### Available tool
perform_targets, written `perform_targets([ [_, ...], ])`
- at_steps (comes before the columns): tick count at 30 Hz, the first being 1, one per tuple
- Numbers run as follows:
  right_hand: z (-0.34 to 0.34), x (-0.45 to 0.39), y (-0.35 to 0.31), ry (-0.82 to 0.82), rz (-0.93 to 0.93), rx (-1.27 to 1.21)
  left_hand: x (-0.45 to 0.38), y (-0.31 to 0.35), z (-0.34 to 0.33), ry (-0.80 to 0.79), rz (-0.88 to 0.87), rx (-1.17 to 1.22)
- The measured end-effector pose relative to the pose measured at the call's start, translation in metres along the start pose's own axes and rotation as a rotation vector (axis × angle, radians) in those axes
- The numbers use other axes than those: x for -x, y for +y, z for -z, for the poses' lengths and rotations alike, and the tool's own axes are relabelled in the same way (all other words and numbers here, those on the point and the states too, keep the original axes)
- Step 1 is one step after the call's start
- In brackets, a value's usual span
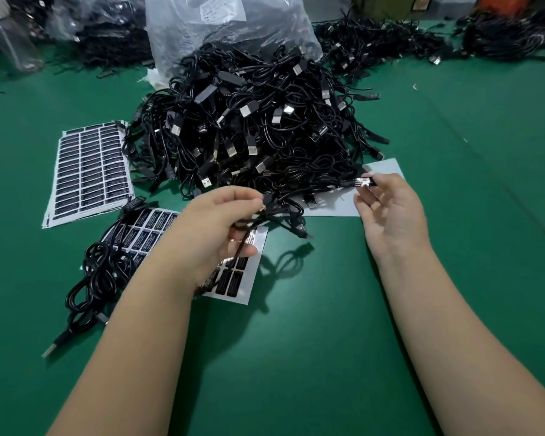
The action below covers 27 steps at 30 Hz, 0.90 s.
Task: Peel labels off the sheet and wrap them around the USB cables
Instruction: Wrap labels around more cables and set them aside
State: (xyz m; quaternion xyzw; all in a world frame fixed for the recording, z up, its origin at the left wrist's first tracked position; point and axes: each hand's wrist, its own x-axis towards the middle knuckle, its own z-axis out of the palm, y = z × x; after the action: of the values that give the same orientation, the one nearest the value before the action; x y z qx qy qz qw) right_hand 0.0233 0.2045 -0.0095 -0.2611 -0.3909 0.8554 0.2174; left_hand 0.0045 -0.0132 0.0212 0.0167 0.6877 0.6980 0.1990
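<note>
- The left hand (214, 228) is above the near label sheet (233, 278), thumb and fingers curled around a thin black cable (277, 212) that it holds up off the tabletop (296, 357).
- From that grip the cable runs in loops to the right and toward the big pile, with one end hanging just above the green surface and casting a looped shadow below it.
- The right hand (394, 215) is raised to the right, its fingertips pinching a small black label (365, 182) with shiny print; the other fingers are loosely bent.
- The label sits well apart from the held cable, over a plain white backing sheet (343, 202) that lies flat at the foot of the pile.
- The near label sheet is partly covered by the left hand and forearm; rows of black labels show on it at the left and the lower right.
- A stack of full label sheets (88, 171) lies further left, its far edge touching the pile.
- The pile of cables (252, 133) is a large tangle of black cords with silver plug ends in the middle of the tabletop.
- A smaller bundle of cables (95, 278) lies at the near left, partly on the near sheet, with one plug reaching toward the front edge.
- A clear plastic bag (227, 23) stands behind the pile, and more cable heaps (390, 42) lie along the far side.
</note>
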Motion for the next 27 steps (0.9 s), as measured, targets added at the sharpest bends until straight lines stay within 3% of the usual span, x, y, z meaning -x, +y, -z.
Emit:
perform_targets([
  [6, 0.002, 0.002, -0.003, -0.009, -0.031, -0.072, -0.001, 0.003, 0.001, -0.076, 0.038, 0.637],
  [12, 0.006, 0.001, -0.003, -0.116, -0.033, 0.104, -0.001, -0.002, -0.008, -0.183, 0.058, 0.916],
  [17, 0.002, 0.011, -0.005, -0.258, 0.051, 0.303, -0.005, -0.005, -0.007, -0.113, 0.015, 0.813],
  [23, -0.005, 0.041, -0.007, -0.641, 0.229, 0.617, -0.009, -0.006, -0.008, 0.029, -0.075, 0.745],
  [27, -0.009, 0.051, 0.005, -0.654, 0.321, 0.662, -0.009, -0.004, -0.007, 0.104, -0.105, 0.806],
])
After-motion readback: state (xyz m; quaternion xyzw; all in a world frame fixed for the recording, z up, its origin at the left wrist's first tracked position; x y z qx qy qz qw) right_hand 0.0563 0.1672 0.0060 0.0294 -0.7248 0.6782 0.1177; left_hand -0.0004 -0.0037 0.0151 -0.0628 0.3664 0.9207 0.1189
